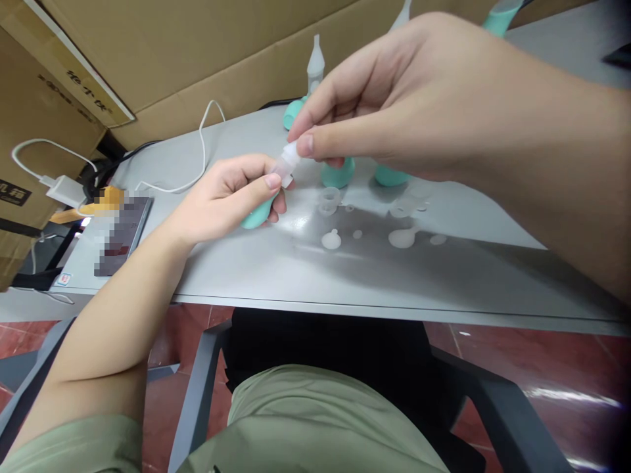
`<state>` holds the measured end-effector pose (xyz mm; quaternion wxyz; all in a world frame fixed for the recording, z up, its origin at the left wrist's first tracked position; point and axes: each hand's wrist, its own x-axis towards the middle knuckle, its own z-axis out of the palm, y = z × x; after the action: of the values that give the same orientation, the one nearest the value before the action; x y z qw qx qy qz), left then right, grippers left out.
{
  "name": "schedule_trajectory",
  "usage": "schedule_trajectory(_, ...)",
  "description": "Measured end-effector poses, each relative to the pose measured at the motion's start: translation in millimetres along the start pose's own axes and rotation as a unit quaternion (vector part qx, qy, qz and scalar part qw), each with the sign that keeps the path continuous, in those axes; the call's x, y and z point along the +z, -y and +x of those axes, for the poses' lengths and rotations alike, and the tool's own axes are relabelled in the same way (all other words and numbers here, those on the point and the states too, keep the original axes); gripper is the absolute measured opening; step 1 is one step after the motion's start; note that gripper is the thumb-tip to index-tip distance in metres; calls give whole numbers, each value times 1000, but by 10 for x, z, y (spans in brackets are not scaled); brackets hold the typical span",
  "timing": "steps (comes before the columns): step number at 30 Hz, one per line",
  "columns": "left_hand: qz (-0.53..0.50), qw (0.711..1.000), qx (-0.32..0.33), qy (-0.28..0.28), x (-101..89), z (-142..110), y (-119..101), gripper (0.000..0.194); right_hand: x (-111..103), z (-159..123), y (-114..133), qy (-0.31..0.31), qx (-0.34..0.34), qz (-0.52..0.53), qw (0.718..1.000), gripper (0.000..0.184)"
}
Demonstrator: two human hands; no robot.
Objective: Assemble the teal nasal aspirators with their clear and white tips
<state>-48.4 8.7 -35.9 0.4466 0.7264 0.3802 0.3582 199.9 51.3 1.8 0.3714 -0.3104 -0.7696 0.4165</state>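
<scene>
Bulb (pixel 257 215), teal, half hidden behind the curled fingers of the left hand (pixel 224 197), with a clear neck (pixel 282 169) held between thumb and fingers. Just beyond the left fingertips, a white tip (pixel 291 153), pinched by the right hand (pixel 394 98), with thumb and forefinger closed to about the width of the piece. Tip and neck apparently touching, above the desk (pixel 256 276); depth of any fit impossible to tell.

For good work at this join, probably best to steady the neck close to its rim, line up tip and neck along one axis, and apply gentle, straight pressure, given soft-looking plastic likely to bend under a sidelong push. Wise to spare the bulb a hard squeeze. Below the right fingertips, a clear ring (pixel 329 201) and pale pieces (pixel 331 240), perhaps easily brushed astray; better to work above these. Past the right fingertips, an upright nozzle (pixel 316 60).
</scene>
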Motion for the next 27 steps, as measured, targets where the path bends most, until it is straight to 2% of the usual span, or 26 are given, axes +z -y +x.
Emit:
schedule_trajectory(4, 1, 1000, 20, 10, 6, 4, 3, 34, -32, -13, -11, 39, -5, -12, 999, 14)
schedule_trajectory(11, 46, 997, 50, 27, 24, 17, 18, 40, -110, -5, 38, 71, 5, -106, 992, 12)
schedule_trajectory(17, 62, 996, 48, 33, 16, 20, 6, 42, -130, -14, 13, 83, -5, -133, 988, 4)
schedule_trajectory(27, 75, 996, 47, 31, 37, 18, 2, 40, -128, -2, 39, 87, 8, -194, 977, 7)
